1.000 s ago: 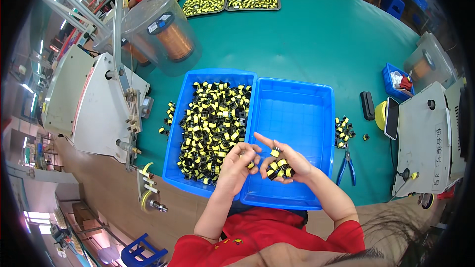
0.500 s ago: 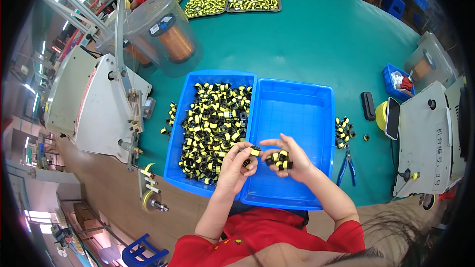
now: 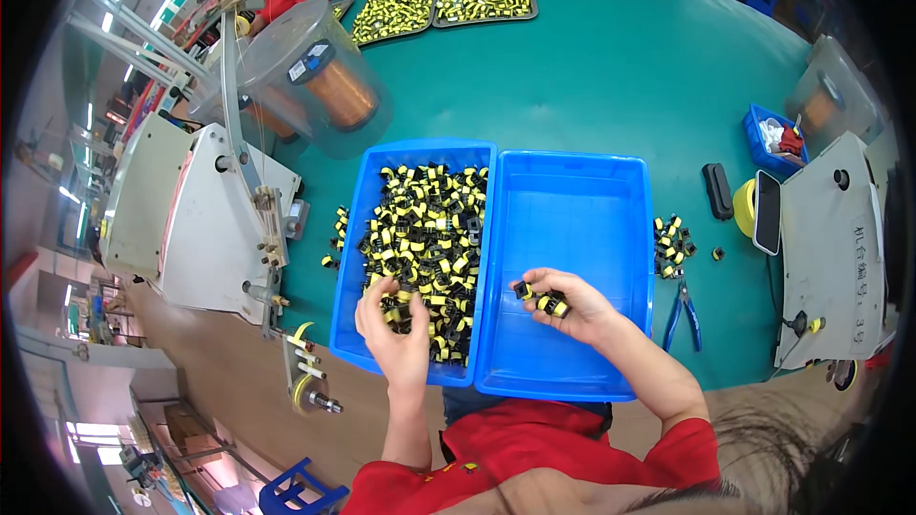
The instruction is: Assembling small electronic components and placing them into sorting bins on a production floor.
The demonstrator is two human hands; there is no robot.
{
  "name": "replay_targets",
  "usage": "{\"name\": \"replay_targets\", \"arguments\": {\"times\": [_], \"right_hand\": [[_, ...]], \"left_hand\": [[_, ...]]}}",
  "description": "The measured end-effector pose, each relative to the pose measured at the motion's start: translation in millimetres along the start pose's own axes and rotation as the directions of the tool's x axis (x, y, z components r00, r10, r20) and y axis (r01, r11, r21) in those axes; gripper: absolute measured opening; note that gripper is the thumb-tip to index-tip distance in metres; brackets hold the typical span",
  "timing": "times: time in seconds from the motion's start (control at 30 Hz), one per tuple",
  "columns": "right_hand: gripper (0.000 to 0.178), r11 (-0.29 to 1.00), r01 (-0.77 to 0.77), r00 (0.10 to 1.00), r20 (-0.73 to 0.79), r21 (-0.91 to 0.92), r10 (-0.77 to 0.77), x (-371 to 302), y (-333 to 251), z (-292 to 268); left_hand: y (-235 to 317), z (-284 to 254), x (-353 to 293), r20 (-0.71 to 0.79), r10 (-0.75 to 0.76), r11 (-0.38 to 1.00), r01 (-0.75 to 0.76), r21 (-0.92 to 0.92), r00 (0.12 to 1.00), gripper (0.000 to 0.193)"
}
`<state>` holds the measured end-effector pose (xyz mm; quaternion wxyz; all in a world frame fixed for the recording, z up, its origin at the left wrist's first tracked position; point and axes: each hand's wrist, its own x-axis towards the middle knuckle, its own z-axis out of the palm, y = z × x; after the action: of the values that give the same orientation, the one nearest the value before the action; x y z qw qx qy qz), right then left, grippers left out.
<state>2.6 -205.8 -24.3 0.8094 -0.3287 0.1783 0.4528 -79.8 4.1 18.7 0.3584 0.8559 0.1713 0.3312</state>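
Note:
A blue tray point(image 3: 344, 310) on the left holds a heap of small black coil bobbins point(image 3: 434, 229) wrapped in yellow tape. Over the near part of that heap is my left hand point(image 3: 393, 339), its thumb and fingers apart, with bobbins showing between them. A second blue tray point(image 3: 572, 176) stands against the first one's right side, and its visible bottom is bare. Above it, my right hand point(image 3: 577, 310) is curled around several of the same bobbins point(image 3: 549, 303); one sits out by the fingertips.
Loose bobbins point(image 3: 673, 243) and blue-handled pliers point(image 3: 683, 315) lie right of the trays. Machines flank the green table point(image 3: 592, 67): a left one point(image 3: 215, 219) and a right one point(image 3: 835, 257). Copper wire spools point(image 3: 339, 91) stand behind the left one. Two full trays point(image 3: 485, 19) sit at the far edge.
My left hand has moved away from my right hand and down over the heap in the left tray. The right hand stays over the right tray with its bobbins. The view has shifted slightly.

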Motion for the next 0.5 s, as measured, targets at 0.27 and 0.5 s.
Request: {"name": "replay_targets", "arguments": {"times": [0.27, 0.5], "right_hand": [[0.020, 0.996, 0.062, 0.981, 0.185, -0.062, -0.049, -4, 1, 5], [0.022, 0.998, 0.061, 0.983, 0.175, -0.020, -0.056, -1, 1, 6]], "left_hand": [[25, 26, -20, 0.479, 0.225, 0.964, -0.122, -0.236, 0.849, 0.039], [12, 41, -25, 0.509, 0.140, 0.879, 0.130, -0.458, 0.850, 0.030]]}}
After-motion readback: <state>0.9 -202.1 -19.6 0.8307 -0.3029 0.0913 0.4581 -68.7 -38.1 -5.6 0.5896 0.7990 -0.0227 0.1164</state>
